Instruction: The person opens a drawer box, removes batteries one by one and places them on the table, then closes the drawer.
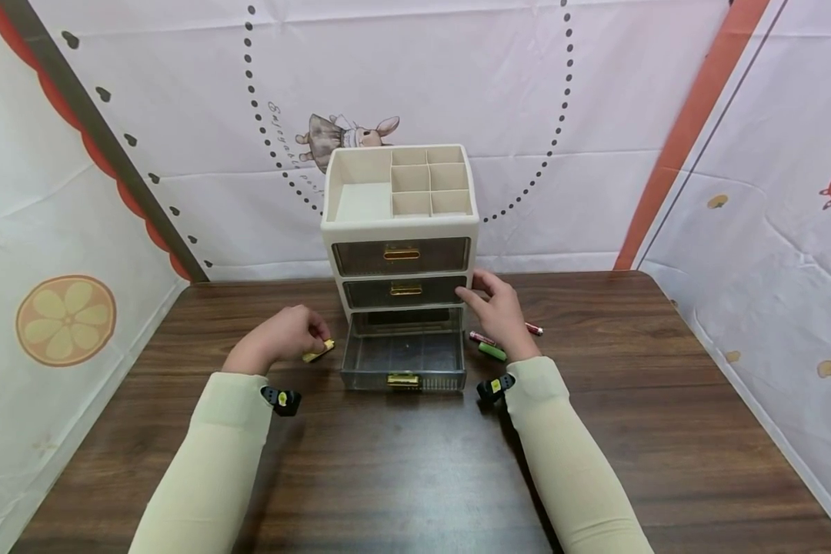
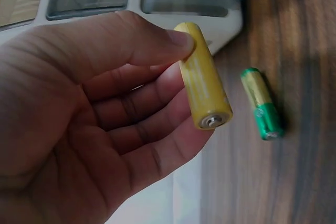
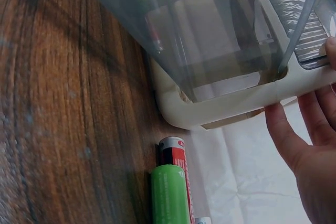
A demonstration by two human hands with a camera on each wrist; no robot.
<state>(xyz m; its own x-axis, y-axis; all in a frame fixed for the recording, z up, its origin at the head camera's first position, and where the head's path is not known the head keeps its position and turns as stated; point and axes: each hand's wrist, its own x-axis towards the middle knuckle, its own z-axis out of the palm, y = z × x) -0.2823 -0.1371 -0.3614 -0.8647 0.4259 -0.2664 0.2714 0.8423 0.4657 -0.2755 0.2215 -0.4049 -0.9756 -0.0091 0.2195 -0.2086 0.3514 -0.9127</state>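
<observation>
Between thumb and fingertips my left hand (image 2: 121,87) pinches a yellow battery (image 2: 203,80), its metal-tipped end facing the camera. A green-and-gold battery (image 2: 261,103) lies on the table beside that hand in the left wrist view. My right hand (image 1: 500,312) grips the right edge of a cream drawer organizer (image 1: 402,225), thumb on the front by the middle drawer (image 1: 425,298) and fingers along the side. The clear bottom drawer (image 1: 405,356) is pulled out, with nothing visible inside. The two drawers above it are closed.
Right of the organizer lie a green battery (image 3: 170,195) and red-and-black batteries (image 3: 173,150), partly covered by the right hand in the head view. The organizer's top has open compartments (image 1: 410,181). A printed cloth (image 1: 180,69) hangs behind the dark wooden table (image 1: 388,469).
</observation>
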